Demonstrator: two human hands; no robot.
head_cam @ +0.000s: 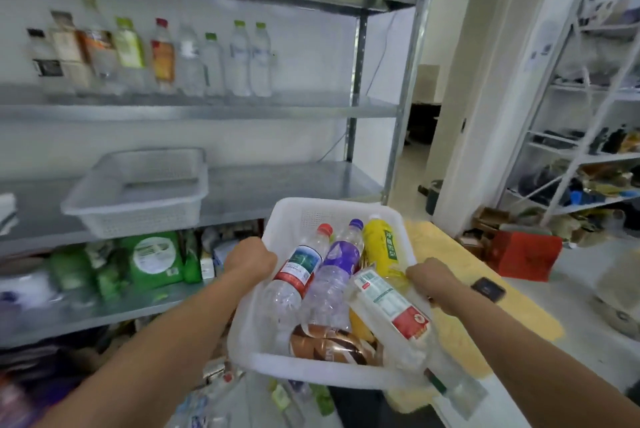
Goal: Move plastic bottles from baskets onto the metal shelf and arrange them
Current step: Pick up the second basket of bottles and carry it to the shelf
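I hold a white plastic basket (304,213) in front of me, below the metal shelf (277,185). My left hand (251,259) grips its left rim and my right hand (431,280) grips its right rim. Inside lie several plastic bottles: a clear one with a red cap (296,272), a purple one (341,261), a yellow one (381,247), a brown one (329,346) and a clear one with a red-and-white label (391,310) that sticks out over the near rim. A row of bottles (162,57) stands upright on the upper shelf board.
An empty white basket (138,192) sits on the middle shelf board, left of the held one. Green packs (152,261) fill the lower board. More bottles (221,400) lie below. A yellow mat (460,289), a red box (523,254) and another rack (588,150) are at right.
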